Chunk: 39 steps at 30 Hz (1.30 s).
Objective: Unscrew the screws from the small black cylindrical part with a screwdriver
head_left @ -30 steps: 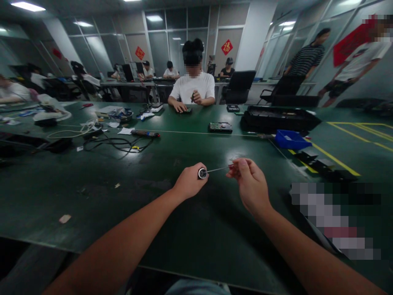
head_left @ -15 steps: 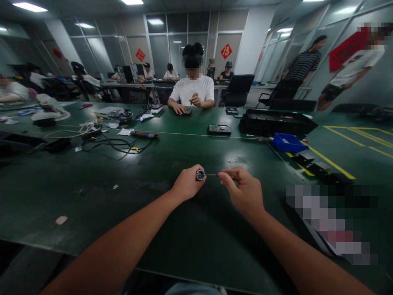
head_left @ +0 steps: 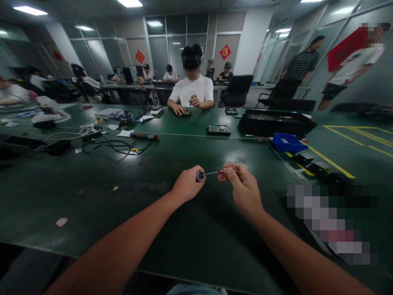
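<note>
Over the near middle of the green table (head_left: 147,246), my left hand (head_left: 188,183) is closed around a small dark cylindrical part (head_left: 200,176) with a round, silvery-rimmed end facing me. Most of that part is hidden in the fingers. My right hand (head_left: 245,186) grips the handle of a thin screwdriver (head_left: 211,173), partly red near the shaft. Its metal shaft points left, and the tip meets the rim of the round end; whether it sits inside cannot be made out.
Ahead lies a hard drive (head_left: 218,130). A blue bin (head_left: 288,142) and a long black tray (head_left: 276,121) are at the right. Black cables (head_left: 115,146) and a pen-shaped electric tool (head_left: 144,135) lie left. A person (head_left: 193,92) sits opposite, hands on small items.
My right hand has shifted its fingers on the screwdriver, and the handle end has risen slightly, so the shaft now slants. My left hand stays nearly still.
</note>
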{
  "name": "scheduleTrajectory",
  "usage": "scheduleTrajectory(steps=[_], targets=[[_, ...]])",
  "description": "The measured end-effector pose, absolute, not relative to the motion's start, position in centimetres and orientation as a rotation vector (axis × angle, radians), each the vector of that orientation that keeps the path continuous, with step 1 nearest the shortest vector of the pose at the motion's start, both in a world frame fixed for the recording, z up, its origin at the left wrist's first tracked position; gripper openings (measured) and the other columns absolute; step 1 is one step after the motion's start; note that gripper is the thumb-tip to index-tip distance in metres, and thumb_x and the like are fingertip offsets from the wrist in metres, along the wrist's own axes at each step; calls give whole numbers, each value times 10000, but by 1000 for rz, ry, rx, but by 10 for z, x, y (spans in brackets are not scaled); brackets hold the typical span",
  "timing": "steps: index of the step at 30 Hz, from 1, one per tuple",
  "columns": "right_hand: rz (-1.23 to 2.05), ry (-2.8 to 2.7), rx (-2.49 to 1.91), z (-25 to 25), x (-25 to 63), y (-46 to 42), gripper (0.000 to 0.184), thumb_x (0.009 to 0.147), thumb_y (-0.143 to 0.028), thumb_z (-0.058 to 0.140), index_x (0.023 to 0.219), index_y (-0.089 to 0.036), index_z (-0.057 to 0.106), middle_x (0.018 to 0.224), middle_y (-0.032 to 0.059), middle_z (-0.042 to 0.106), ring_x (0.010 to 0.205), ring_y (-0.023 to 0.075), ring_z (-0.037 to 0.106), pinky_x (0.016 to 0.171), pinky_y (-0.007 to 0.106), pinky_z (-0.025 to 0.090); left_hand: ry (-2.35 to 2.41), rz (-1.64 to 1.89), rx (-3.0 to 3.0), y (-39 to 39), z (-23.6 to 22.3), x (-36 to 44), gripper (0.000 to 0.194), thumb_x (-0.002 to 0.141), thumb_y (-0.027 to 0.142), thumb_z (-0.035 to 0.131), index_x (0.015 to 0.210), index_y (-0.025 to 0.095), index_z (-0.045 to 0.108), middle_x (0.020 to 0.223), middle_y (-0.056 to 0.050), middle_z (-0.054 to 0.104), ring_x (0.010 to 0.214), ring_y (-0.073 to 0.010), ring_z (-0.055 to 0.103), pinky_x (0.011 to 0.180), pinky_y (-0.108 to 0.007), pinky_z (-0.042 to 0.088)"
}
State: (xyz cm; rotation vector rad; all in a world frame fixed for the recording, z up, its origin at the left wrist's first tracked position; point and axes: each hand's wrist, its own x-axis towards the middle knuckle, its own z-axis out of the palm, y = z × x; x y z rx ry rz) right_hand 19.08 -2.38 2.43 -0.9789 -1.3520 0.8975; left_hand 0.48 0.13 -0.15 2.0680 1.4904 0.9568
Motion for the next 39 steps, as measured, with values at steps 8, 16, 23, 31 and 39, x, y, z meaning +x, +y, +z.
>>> scheduleTrajectory(steps=[8, 16, 23, 31, 39], targets=[[1246, -964, -916, 18, 194, -9, 260, 839, -450, 704, 880, -198, 656, 771, 4, 639, 672, 145, 616, 688, 326, 555, 1520, 901, 2129, 3, 1, 1, 51, 881, 272, 617, 903, 231, 595, 798, 9, 663, 707, -154, 599, 622, -261, 373], [776, -1413, -1041, 23, 191, -24, 251, 963, -447, 549, 994, -207, 616, 845, 38, 689, 757, 186, 676, 747, 365, 551, 1472, 930, 2046, 0, 3, 2, 66, 873, 280, 624, 885, 220, 601, 784, 14, 662, 698, -144, 591, 610, -257, 378], [662, -1523, -1091, 28, 191, -29, 251, 973, -430, 529, 1033, -199, 610, 861, 61, 727, 783, 202, 714, 747, 358, 553, 1449, 966, 2024, 1, 0, 3, 88, 863, 289, 642, 868, 214, 596, 749, 31, 635, 673, -132, 571, 605, -252, 370], [282, -1736, -1253, 37, 196, -33, 338, 870, -483, 677, 674, -216, 606, 581, 0, 656, 518, 148, 601, 533, 277, 421, 1421, 947, 2046, 1, -2, 2, 97, 874, 301, 614, 870, 208, 590, 738, 34, 619, 658, -126, 545, 601, -247, 357], [328, -1834, -1129, 34, 196, -35, 159, 917, -373, 612, 943, -218, 639, 819, 39, 736, 694, 182, 690, 621, 289, 496, 1429, 922, 2076, 0, 0, 2, 89, 879, 299, 608, 866, 214, 587, 743, 28, 625, 666, -133, 554, 605, -253, 358]])
